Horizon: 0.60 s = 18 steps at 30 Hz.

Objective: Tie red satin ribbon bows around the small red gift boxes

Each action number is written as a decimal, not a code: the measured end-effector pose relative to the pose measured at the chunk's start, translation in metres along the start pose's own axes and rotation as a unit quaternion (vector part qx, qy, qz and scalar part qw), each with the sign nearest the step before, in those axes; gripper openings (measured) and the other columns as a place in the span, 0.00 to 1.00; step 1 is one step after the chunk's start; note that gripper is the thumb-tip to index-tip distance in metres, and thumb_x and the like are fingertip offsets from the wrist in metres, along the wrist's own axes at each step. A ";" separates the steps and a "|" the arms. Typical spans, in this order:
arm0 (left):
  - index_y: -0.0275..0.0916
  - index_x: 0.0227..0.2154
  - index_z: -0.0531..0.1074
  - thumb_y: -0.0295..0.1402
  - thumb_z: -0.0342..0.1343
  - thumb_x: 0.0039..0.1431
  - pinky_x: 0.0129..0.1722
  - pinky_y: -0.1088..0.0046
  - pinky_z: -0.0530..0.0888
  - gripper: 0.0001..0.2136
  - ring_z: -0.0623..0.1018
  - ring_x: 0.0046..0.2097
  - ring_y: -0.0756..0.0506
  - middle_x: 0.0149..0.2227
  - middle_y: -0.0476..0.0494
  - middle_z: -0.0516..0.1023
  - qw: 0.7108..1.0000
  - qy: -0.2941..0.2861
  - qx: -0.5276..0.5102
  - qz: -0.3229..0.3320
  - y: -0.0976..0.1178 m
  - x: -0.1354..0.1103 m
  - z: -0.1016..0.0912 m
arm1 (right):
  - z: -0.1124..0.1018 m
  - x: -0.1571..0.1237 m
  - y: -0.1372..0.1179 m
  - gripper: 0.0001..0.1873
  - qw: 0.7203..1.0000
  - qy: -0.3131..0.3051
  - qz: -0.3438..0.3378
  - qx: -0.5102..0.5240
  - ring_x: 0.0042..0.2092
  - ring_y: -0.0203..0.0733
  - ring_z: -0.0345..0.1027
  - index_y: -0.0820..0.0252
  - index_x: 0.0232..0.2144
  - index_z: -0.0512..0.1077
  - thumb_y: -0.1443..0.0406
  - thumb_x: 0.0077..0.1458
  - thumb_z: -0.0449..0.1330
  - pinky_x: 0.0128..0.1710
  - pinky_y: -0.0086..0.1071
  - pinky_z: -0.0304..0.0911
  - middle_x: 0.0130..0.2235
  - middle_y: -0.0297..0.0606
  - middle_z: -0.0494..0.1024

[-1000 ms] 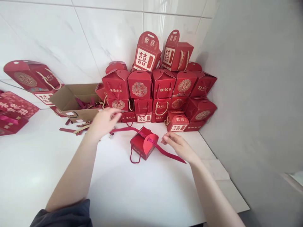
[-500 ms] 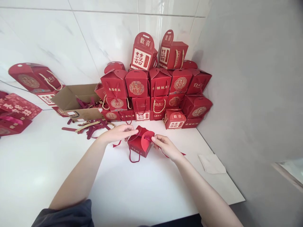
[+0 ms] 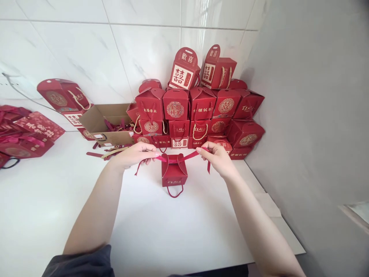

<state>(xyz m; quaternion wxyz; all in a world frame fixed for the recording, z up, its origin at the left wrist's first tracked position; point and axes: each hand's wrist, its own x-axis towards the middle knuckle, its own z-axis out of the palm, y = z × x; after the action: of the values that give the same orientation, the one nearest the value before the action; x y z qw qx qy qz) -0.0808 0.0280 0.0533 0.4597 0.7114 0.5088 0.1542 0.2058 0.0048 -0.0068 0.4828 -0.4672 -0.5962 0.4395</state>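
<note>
My left hand (image 3: 132,156) and right hand (image 3: 217,158) each pinch one side of a crimson ribbon (image 3: 184,156), fingers closed, holding it taut across the top of a small red gift box (image 3: 174,173) standing upright on the white table (image 3: 57,204), near stacked red gift boxes (image 3: 175,111).

Desk (image 3: 57,200): carries everything you see.
Gift box (image 3: 174,175): on the desk, straight before you; ribbon (image 3: 190,156) across its top.
Box stack (image 3: 198,115): behind your box, against the tiled wall (image 3: 138,42).
Cardboard carton (image 3: 106,127): left of the stack.
Loose bags (image 3: 29,132): farther left of the carton.
Grey wall (image 3: 302,115): along the desk's right side.
</note>
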 end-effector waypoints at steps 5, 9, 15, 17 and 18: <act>0.39 0.28 0.80 0.46 0.58 0.54 0.16 0.76 0.63 0.15 0.66 0.20 0.54 0.40 0.39 0.80 0.999 0.006 -0.014 0.035 0.019 -0.008 -0.001 | 0.006 0.011 -0.031 0.19 0.995 0.057 -0.054 0.061 0.23 0.32 0.54 0.57 0.26 0.63 0.51 0.50 0.64 0.24 0.29 0.53 0.23 0.28 0.63; 0.37 0.34 0.81 0.43 0.59 0.53 0.22 0.75 0.69 0.15 0.73 0.25 0.50 0.38 0.37 0.81 0.992 -0.013 -0.078 0.095 0.023 -0.009 -0.002 | 0.022 0.020 -0.044 0.16 0.982 0.080 -0.088 0.145 0.25 0.32 0.57 0.56 0.27 0.64 0.55 0.49 0.66 0.26 0.29 0.55 0.26 0.29 0.63; 0.43 0.45 0.79 0.37 0.61 0.54 0.36 0.68 0.76 0.15 0.79 0.36 0.45 0.43 0.40 0.82 0.976 0.058 -0.133 0.165 0.032 -0.013 0.006 | 0.043 0.017 -0.053 0.12 0.978 0.082 -0.091 0.170 0.26 0.32 0.56 0.55 0.33 0.69 0.57 0.51 0.64 0.26 0.30 0.56 0.32 0.32 0.68; 0.41 0.43 0.79 0.38 0.61 0.55 0.43 0.66 0.76 0.13 0.80 0.40 0.44 0.42 0.41 0.82 0.965 0.138 -0.130 0.183 0.041 -0.014 0.014 | 0.044 0.013 -0.057 0.11 0.978 0.085 -0.099 0.165 0.26 0.32 0.55 0.55 0.34 0.70 0.56 0.52 0.63 0.27 0.30 0.57 0.32 0.32 0.69; 0.40 0.42 0.79 0.38 0.62 0.54 0.46 0.66 0.76 0.13 0.80 0.42 0.43 0.40 0.41 0.82 0.956 0.177 -0.135 0.190 0.045 -0.013 0.018 | 0.044 0.011 -0.059 0.10 0.977 0.089 -0.104 0.164 0.25 0.32 0.55 0.54 0.34 0.71 0.56 0.53 0.63 0.27 0.31 0.57 0.31 0.32 0.68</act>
<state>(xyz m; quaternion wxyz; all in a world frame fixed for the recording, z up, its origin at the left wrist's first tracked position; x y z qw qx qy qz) -0.0482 0.0051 0.0837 0.4163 0.6873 0.4122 0.4295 0.1534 0.0016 0.0457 0.6475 -0.3541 -0.5157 0.4352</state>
